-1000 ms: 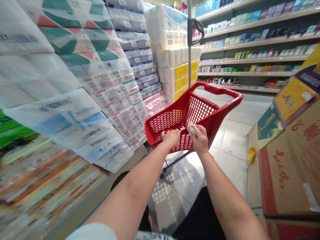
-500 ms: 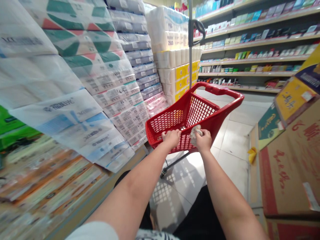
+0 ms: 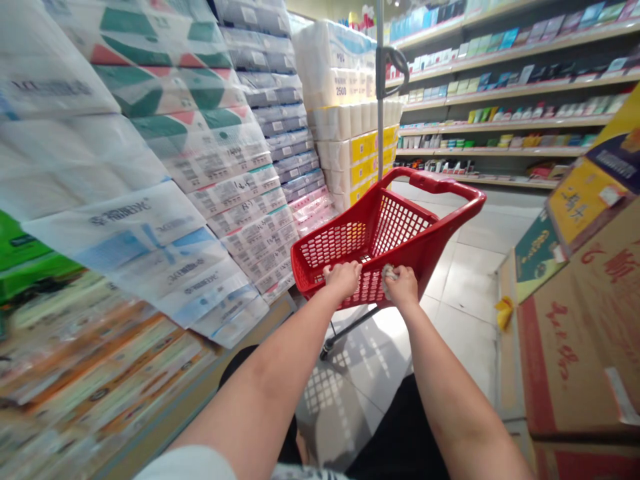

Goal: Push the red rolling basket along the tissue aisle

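Note:
A red plastic shopping cart [image 3: 440, 233] with lattice sides stands before me on the tiled floor, its handle toward the far right. My left hand [image 3: 343, 279] is closed over the near rim of its basket, with the fingertips hidden inside. To the right, my right hand [image 3: 403, 288] grips a crumpled, pale cloth [image 3: 387, 277] and holds it against the outside of the basket's near wall. Most of the cloth is hidden by the fingers.
Tall stacks of packaged tissue paper [image 3: 200, 253] line the left. Cardboard boxes [image 3: 580, 327] are piled at the right. A metal pole [image 3: 381, 133] with a dark hook-like handle rises behind the cart. Goods-filled shelves [image 3: 500, 120] run along the back.
My right hand has shifted slightly left and down with the cloth, closer to the basket wall. The left hand keeps its place on the rim.

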Action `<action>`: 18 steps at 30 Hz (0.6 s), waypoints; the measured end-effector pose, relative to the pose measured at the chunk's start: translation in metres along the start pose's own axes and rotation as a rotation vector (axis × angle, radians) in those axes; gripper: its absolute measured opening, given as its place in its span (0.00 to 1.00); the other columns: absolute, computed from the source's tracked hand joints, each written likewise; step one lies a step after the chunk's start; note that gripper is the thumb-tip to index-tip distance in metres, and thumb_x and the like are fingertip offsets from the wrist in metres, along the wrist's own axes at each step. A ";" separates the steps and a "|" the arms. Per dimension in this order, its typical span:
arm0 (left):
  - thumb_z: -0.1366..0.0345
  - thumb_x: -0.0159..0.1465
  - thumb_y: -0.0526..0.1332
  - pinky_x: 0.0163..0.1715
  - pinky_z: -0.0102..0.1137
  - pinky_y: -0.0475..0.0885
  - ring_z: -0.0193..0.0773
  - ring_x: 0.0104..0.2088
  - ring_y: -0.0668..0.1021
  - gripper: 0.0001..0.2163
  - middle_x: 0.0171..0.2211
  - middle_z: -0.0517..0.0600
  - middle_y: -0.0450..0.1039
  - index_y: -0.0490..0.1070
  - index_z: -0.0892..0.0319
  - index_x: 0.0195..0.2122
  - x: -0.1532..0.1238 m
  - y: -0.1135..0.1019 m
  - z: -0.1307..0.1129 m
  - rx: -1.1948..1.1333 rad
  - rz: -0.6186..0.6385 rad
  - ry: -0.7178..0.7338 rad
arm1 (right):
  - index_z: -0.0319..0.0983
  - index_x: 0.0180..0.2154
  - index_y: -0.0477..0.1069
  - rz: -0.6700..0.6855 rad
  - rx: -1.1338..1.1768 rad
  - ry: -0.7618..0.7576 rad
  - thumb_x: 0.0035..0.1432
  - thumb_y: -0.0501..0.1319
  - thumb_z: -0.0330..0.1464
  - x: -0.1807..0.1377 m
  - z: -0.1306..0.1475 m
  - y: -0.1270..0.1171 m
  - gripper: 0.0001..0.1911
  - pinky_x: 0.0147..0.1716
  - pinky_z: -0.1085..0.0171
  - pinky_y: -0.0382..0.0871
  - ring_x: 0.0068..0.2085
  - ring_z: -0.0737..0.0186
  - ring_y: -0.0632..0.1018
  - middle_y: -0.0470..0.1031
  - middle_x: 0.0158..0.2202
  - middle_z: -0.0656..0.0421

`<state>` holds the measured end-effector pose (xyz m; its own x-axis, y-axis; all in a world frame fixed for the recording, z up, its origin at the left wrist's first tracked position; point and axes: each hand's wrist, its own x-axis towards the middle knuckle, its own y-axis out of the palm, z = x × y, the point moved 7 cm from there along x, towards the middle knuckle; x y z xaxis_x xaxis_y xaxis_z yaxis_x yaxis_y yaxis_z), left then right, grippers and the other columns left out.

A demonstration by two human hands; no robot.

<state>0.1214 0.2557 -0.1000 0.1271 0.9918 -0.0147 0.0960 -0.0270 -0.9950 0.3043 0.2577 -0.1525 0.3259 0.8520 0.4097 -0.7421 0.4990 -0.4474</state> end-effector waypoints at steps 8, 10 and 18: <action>0.57 0.70 0.36 0.49 0.49 0.58 0.45 0.47 0.73 0.19 0.45 0.49 0.75 0.67 0.50 0.44 -0.001 -0.001 -0.002 0.000 0.008 0.000 | 0.40 0.34 0.69 -0.097 0.092 -0.230 0.48 0.57 0.29 -0.004 0.026 -0.014 0.08 0.45 0.58 0.67 0.41 0.56 0.72 0.69 0.38 0.55; 0.57 0.70 0.38 0.49 0.49 0.58 0.45 0.47 0.73 0.18 0.46 0.49 0.74 0.67 0.49 0.44 -0.001 -0.002 -0.002 0.007 0.017 0.004 | 0.40 0.34 0.69 -0.064 0.073 -0.217 0.48 0.57 0.29 -0.005 0.024 -0.010 0.08 0.45 0.58 0.68 0.40 0.56 0.72 0.69 0.38 0.55; 0.57 0.70 0.37 0.49 0.50 0.57 0.45 0.48 0.73 0.19 0.46 0.49 0.74 0.66 0.50 0.45 -0.002 -0.001 -0.002 0.012 0.016 0.004 | 0.41 0.35 0.69 -0.056 0.067 -0.283 0.52 0.58 0.31 -0.008 0.038 -0.010 0.07 0.43 0.59 0.69 0.41 0.56 0.72 0.69 0.39 0.55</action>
<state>0.1228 0.2540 -0.0983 0.1324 0.9907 -0.0306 0.0822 -0.0418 -0.9957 0.2867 0.2400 -0.1211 0.1977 0.7409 0.6419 -0.7679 0.5241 -0.3684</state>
